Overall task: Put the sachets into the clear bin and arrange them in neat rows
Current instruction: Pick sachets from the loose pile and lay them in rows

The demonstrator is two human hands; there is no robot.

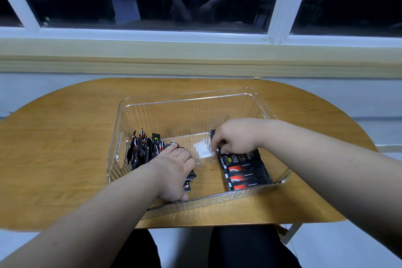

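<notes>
Rounded wooden table (65, 148) bears ribbed clear bin (174, 115) of glossy sachets (245, 176).

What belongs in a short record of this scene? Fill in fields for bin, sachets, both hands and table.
Bin: clear bin on the wooden table.
Bin's left: loose sachets, jumbled, many on edge.
Bin's right: flat row of sachets, side by side.
Left hand: lies on the loose sachets; grip unclear.
Right hand: fingers curled on the far sachet of the flat row.

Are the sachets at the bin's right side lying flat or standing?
Lying flat: the right sachets show printed faces upward, side by side on the clear bin floor.
</notes>
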